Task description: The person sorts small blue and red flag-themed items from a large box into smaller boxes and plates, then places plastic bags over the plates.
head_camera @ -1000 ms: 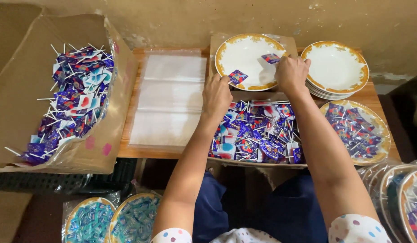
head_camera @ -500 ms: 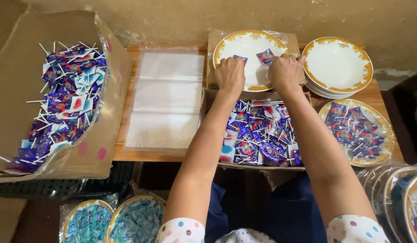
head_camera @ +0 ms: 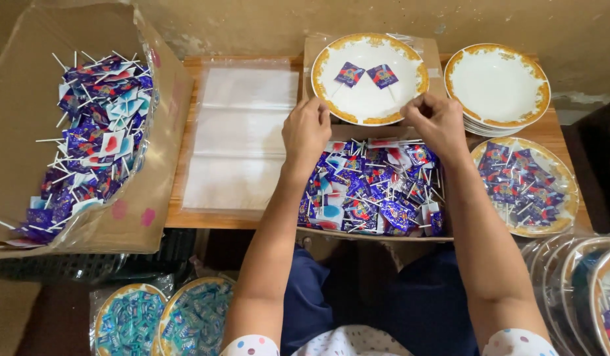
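Both hands hover at the near rim of the white gold-rimmed plate (head_camera: 369, 99), which holds two blue-wrapped stick lollipops (head_camera: 350, 74). The left hand (head_camera: 306, 132) and right hand (head_camera: 438, 122) have fingers curled in; whether they pinch anything I cannot tell. Just below lies a tray heaped with blue-wrapped lollipops (head_camera: 374, 191), uncounted. The step looks like loading the plate; the next move would call for picking more from the heap. One stack of empty white plates (head_camera: 497, 86) and one filled plate (head_camera: 524, 184) sit on the wooden counter (head_camera: 186, 214).
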